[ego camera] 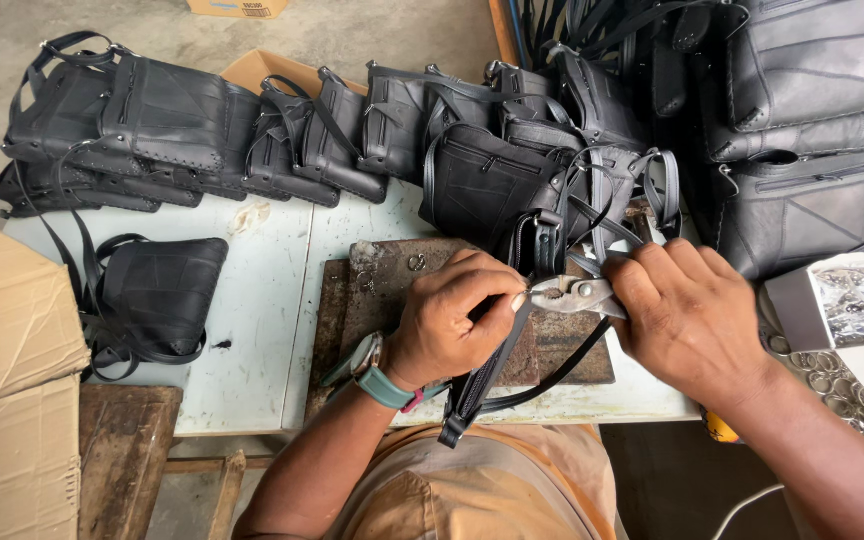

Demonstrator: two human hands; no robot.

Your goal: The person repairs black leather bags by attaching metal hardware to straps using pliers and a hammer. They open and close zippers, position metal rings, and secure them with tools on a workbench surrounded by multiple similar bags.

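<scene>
Head view: two hands (452,325) (687,315), one pliers (567,295), one strap (492,370).

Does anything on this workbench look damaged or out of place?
Nothing looks spilled or broken. The black bags sit in a rough row on the table, some leaning on each other. The metal plate under the hands is rusty and worn. The right hand grips pliers; the left hand pinches a black strap.
</scene>
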